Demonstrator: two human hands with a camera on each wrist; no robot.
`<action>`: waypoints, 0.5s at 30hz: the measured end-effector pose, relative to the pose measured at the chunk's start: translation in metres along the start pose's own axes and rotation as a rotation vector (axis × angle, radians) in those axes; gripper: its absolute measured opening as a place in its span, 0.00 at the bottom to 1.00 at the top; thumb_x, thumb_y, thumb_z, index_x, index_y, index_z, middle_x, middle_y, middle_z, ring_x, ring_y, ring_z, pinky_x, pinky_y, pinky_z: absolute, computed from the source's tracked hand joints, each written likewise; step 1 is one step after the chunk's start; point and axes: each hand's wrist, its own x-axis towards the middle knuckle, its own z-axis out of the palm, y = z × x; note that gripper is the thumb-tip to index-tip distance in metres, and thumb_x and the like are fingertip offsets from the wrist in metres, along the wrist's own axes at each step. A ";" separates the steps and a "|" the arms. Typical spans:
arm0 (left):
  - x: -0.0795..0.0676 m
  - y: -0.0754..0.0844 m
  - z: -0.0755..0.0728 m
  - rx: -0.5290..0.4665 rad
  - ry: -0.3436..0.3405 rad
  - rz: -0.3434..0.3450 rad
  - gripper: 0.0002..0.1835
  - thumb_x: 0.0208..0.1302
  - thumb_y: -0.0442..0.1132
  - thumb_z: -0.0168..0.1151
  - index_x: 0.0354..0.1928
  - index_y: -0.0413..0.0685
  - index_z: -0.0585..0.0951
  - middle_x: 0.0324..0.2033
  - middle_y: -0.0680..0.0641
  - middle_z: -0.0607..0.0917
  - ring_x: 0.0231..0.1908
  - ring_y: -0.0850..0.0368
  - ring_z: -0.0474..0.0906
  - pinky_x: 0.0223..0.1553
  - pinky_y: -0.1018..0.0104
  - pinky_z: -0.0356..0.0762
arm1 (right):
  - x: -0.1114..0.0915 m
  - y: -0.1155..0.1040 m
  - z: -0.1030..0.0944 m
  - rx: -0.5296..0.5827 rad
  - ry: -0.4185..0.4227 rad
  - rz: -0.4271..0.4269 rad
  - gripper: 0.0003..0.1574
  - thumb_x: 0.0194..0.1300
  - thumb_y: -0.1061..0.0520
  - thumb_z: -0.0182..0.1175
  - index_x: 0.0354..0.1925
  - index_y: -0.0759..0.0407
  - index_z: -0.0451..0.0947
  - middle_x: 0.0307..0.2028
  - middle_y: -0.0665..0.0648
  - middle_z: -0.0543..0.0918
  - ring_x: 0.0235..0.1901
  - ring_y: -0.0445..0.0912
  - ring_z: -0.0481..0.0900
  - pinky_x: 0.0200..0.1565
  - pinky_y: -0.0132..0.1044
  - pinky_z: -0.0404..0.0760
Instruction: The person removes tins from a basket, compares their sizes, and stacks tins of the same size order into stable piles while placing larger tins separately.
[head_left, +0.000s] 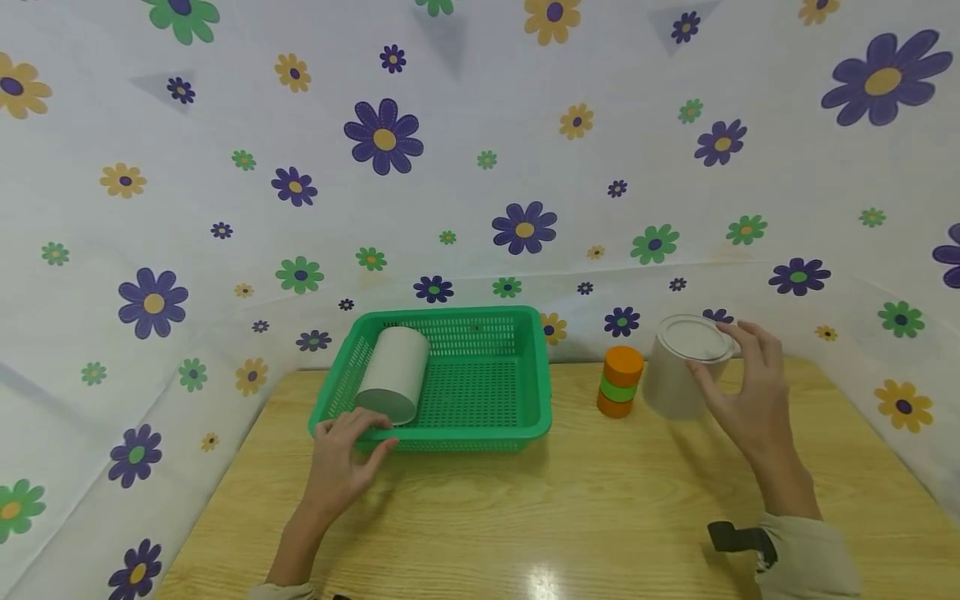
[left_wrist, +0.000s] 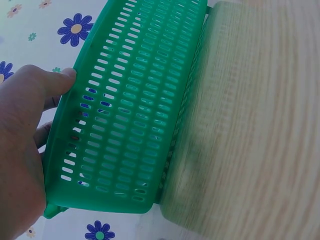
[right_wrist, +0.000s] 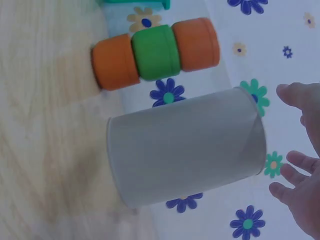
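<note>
On the left, my left hand [head_left: 344,463] pinches the near rim of a green plastic basket [head_left: 465,433], thumb on one side and fingers over the other. A white cylindrical can [head_left: 392,371] lies tilted inside the basket, at its left end. On the right, my right hand [head_left: 756,398] is spread around the top of a second white can [right_wrist: 185,147], which stands upright with its round lid showing. In the right wrist view the fingers [right_wrist: 300,95] are apart from this can, with a gap between. Just left of it stands a stack of orange and green round containers [head_left: 620,382].
Everything stands on a light wooden table [head_left: 570,500]. A white cloth [head_left: 465,108] with purple, green and yellow flowers hangs behind and at both sides. The stacked containers stand between the basket and the upright can. A dark strap [head_left: 738,540] shows at the right cuff.
</note>
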 end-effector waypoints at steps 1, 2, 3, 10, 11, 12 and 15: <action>0.000 0.000 0.000 0.000 0.001 0.000 0.12 0.59 0.38 0.76 0.43 0.49 0.85 0.40 0.56 0.85 0.43 0.54 0.79 0.49 0.46 0.57 | 0.001 -0.003 0.000 0.001 0.005 -0.006 0.41 0.55 0.65 0.76 0.66 0.64 0.73 0.66 0.72 0.67 0.65 0.68 0.66 0.63 0.69 0.65; 0.000 0.000 0.000 0.000 0.003 0.001 0.12 0.58 0.38 0.76 0.43 0.49 0.85 0.40 0.56 0.85 0.43 0.53 0.79 0.49 0.46 0.57 | 0.002 -0.005 -0.001 0.008 0.009 -0.010 0.41 0.55 0.65 0.76 0.66 0.64 0.73 0.66 0.71 0.68 0.65 0.68 0.66 0.64 0.68 0.65; 0.000 0.000 0.000 0.000 0.005 0.002 0.11 0.58 0.38 0.76 0.42 0.49 0.85 0.40 0.56 0.85 0.43 0.53 0.79 0.49 0.45 0.57 | 0.002 -0.008 -0.001 0.012 0.012 -0.014 0.41 0.55 0.66 0.75 0.66 0.64 0.73 0.66 0.71 0.68 0.65 0.67 0.67 0.65 0.67 0.65; -0.001 0.001 0.000 -0.009 0.016 -0.007 0.11 0.58 0.37 0.77 0.42 0.48 0.86 0.40 0.56 0.85 0.44 0.53 0.80 0.50 0.46 0.59 | 0.005 -0.026 0.002 0.054 0.003 -0.053 0.39 0.56 0.68 0.75 0.65 0.64 0.74 0.65 0.69 0.71 0.66 0.64 0.68 0.69 0.49 0.65; -0.001 0.001 0.000 -0.008 0.017 -0.007 0.11 0.58 0.37 0.77 0.42 0.48 0.86 0.40 0.56 0.85 0.44 0.53 0.80 0.49 0.47 0.60 | 0.005 -0.028 0.003 0.061 0.001 -0.061 0.39 0.55 0.68 0.75 0.65 0.64 0.75 0.65 0.69 0.72 0.66 0.64 0.68 0.68 0.44 0.64; -0.001 0.001 0.000 -0.010 0.017 -0.008 0.11 0.58 0.37 0.77 0.41 0.47 0.86 0.40 0.56 0.85 0.44 0.53 0.80 0.49 0.47 0.60 | 0.005 -0.030 0.004 0.064 -0.002 -0.070 0.39 0.55 0.69 0.75 0.65 0.64 0.75 0.65 0.69 0.72 0.66 0.64 0.69 0.68 0.38 0.64; -0.002 0.001 -0.001 -0.012 0.017 -0.008 0.11 0.57 0.37 0.78 0.41 0.48 0.86 0.40 0.56 0.85 0.43 0.53 0.81 0.49 0.48 0.62 | 0.004 -0.034 0.009 0.070 -0.011 -0.107 0.39 0.53 0.71 0.75 0.64 0.64 0.76 0.64 0.69 0.73 0.65 0.63 0.70 0.64 0.25 0.61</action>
